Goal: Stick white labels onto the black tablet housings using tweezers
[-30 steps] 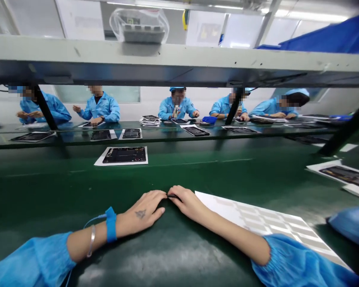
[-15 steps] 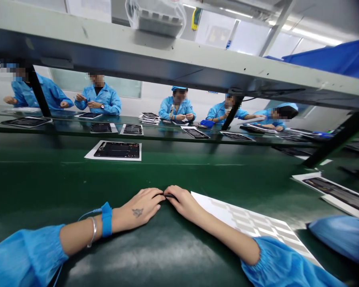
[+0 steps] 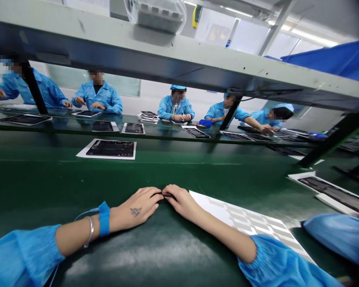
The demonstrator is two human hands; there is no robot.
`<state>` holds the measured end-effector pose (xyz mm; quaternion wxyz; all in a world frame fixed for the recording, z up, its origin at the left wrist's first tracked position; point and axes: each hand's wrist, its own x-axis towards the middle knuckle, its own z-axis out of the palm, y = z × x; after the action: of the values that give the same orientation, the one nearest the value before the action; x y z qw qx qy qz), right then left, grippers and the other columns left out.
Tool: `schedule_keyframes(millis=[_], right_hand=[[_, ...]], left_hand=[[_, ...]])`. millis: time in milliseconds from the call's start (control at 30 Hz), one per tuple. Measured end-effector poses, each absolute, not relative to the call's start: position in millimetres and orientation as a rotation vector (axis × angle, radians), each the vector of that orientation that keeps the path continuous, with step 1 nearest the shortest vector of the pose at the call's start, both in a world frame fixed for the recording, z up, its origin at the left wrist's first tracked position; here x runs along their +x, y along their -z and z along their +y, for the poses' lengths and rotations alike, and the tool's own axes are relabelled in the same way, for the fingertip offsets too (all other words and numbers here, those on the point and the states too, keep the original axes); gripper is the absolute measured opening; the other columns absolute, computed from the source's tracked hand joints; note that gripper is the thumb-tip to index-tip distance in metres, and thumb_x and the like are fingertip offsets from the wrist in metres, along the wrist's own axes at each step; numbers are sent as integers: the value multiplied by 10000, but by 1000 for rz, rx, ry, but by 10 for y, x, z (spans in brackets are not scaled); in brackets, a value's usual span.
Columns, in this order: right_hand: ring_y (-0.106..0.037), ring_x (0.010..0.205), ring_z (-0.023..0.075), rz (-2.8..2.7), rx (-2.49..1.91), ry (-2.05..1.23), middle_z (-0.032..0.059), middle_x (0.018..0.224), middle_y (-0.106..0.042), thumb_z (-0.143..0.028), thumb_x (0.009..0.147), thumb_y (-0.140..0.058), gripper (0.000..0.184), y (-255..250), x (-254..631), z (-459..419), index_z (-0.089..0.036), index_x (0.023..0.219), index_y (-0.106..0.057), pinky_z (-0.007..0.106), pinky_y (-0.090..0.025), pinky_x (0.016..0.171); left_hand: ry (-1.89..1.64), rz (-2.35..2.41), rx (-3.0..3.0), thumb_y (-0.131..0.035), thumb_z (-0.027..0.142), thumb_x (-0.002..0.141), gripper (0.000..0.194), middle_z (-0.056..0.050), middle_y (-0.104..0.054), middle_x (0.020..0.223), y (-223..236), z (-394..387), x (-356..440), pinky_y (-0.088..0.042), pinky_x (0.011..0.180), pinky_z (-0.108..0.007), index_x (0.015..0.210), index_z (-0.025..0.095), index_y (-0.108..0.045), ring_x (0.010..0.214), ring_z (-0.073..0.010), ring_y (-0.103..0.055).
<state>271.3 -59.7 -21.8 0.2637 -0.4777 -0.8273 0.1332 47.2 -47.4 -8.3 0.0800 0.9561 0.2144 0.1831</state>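
Both hands rest on the green tabletop (image 3: 113, 267), their fingertips meeting near the middle. In my right hand (image 3: 181, 201) a slim dark object (image 3: 169, 195) lies between thumb and fingers, mostly covered, so I cannot make out its kind. The fingers of my left hand (image 3: 140, 207) close on the other end of it, with a dark sliver showing between them. A blue strap (image 3: 104, 219) with a thin cord and a silver bracelet (image 3: 90, 231) circle my left wrist. Beside my right forearm lies a white sheet (image 3: 242, 215) with rows of grey patches.
An opened tablet-like device (image 3: 110, 148) lies on white paper ahead. Another long device (image 3: 332, 188) is at the right, near a blue sleeve (image 3: 338, 235). A shelf (image 3: 167, 52) crosses overhead on dark posts (image 3: 323, 139). Several co-workers in blue sit across the bench.
My hands keep the same pose; the view shifts slightly. Across the bench, a co-worker at the right has lowered an arm to the devices, and the second from left has parted their hands.
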Motion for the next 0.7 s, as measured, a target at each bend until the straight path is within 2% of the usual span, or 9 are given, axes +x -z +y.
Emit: schedule_keyframes(millis=[367, 700], right_hand=[[-626, 845, 193, -2238, -1278, -364, 35, 886, -658, -64, 895, -509, 189, 206, 2722, -602, -222, 918, -611, 301, -471, 751], [-622, 842, 194, -2228, -1271, -386, 34, 886, -661, -54, 893, -526, 183, 215, 2727, -605, -215, 912, -611, 300, -463, 758]], left_hand=[[-585, 645, 2835, -346, 236, 1045, 317, -96, -571, 1333, 117, -462, 470, -426, 1097, -430, 1304, 209, -528, 1280, -235, -509], [-521, 654, 2868, -339, 238, 1052, 329, -110, -556, 1349, 129, -448, 480, -412, 1104, -427, 1322, 181, -517, 1293, -241, -494]])
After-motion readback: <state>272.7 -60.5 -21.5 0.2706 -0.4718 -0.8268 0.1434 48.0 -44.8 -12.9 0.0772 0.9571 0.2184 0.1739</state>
